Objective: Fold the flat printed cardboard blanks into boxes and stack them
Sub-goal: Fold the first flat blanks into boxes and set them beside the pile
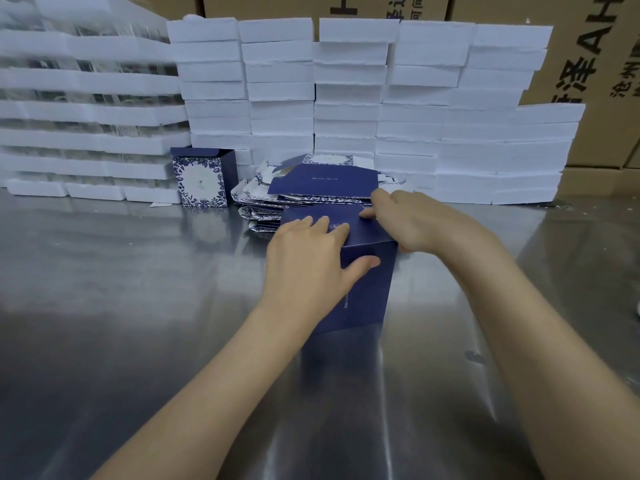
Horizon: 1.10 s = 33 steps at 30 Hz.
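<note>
A dark blue box (367, 289) stands on the steel table (138, 306) in the middle of the view. My left hand (311, 261) grips its near left corner, fingers lying flat on the top panel and thumb pressed against the front face. My right hand (415, 220) rests on the top at the far right edge, fingertips pressing the flap down. Behind the box lies a loose pile of flat blue-and-white printed blanks (311, 188). One finished box (202, 178) with a floral white front stands upright at the back left.
White foam blocks (381, 98) are stacked in a wall along the back. Clear plastic trays with foam (86, 98) are piled at the left. Brown shipping cartons (602, 64) rise behind them at the right.
</note>
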Available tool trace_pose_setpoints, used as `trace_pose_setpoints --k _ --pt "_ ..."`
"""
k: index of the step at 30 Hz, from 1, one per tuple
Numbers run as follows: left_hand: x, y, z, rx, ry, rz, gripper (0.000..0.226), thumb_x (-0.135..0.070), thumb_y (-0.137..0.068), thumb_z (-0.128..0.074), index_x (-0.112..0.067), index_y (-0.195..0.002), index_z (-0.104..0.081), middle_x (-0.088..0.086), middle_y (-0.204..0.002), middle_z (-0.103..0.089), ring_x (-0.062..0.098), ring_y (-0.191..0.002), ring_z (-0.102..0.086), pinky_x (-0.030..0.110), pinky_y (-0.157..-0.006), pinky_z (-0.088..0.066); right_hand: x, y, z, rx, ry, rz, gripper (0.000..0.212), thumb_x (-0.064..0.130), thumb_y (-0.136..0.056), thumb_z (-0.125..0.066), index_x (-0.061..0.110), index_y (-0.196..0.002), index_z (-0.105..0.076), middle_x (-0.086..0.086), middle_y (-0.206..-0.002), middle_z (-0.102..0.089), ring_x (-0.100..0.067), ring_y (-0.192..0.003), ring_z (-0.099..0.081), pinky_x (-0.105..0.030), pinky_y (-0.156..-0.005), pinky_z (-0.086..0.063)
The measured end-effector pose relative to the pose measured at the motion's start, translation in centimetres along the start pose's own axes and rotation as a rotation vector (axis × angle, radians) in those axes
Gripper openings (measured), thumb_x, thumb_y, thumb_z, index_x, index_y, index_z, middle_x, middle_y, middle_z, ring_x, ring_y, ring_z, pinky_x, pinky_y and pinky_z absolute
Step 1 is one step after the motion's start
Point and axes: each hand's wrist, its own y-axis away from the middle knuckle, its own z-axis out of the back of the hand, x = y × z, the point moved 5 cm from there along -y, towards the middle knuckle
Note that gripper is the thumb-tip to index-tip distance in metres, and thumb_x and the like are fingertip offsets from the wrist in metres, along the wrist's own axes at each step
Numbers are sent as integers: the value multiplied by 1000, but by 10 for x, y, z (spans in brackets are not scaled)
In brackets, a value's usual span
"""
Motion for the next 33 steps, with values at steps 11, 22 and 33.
trace_pose_setpoints --k 11,22,33 --pt "20 9 14 -91 601 -216 37 -50 -82 -47 -19 -90 -65 -11 -102 -69 10 -99 -61 40 -115 -21 -65 -31 -39 68 -646 -169 25 27 -85 -37 24 -60 -33 8 -45 -35 -12 -43 -29 -22 -45 -24" --pt "50 10 -26 -327 108 97 47 -42 -67 -71 -8 -98 -63 9 -95 -56 31 -92 -54 43 -94 -39 -90 -28 -98 -166 -525 -103 32 10 -91 -42 20 -72 -66 4 -47 -59 -13 -41 -51 -30 -59 -45" --pt "177 -8 -108 -32 -93 470 117 -41 -67 -81 -16 -149 -2 16 -156 -12 34 -147 5 84 -93 -5 -77 -22 -108 -109 -193 8 23 26 -90 -51 33 -76 -68 18 -63 -62 -13 -77 -62 -30 -74 -49"
